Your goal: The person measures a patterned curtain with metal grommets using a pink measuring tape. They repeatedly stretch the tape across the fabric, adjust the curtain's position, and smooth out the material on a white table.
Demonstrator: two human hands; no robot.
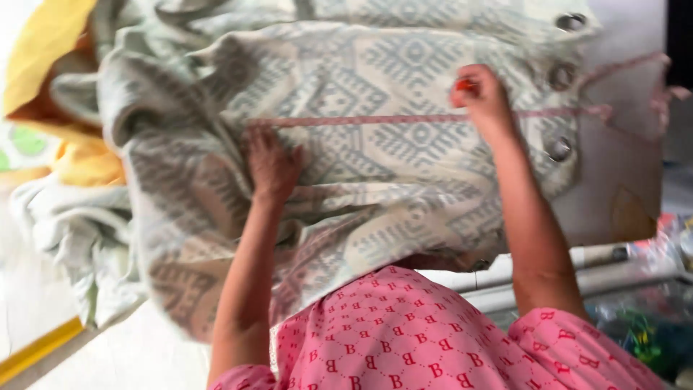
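Note:
A grey and cream patterned curtain cloth (375, 65) with metal eyelets (560, 148) lies spread over a table. A pink measuring tape (361, 120) runs straight across it. My left hand (271, 162) presses flat on the tape's left end. My right hand (482, 97) pins the tape further right and grips a small red marker or chalk (463, 85). The tape's loose end (635, 68) trails off over the bare table top.
Yellow cloth (54, 43) and pale crumpled fabric (72, 231) lie at the left. A yellow ruler edge (36, 350) sits at lower left. White pipes (548, 278) and colourful clutter (642, 332) lie at lower right. My pink patterned clothing (404, 332) fills the bottom.

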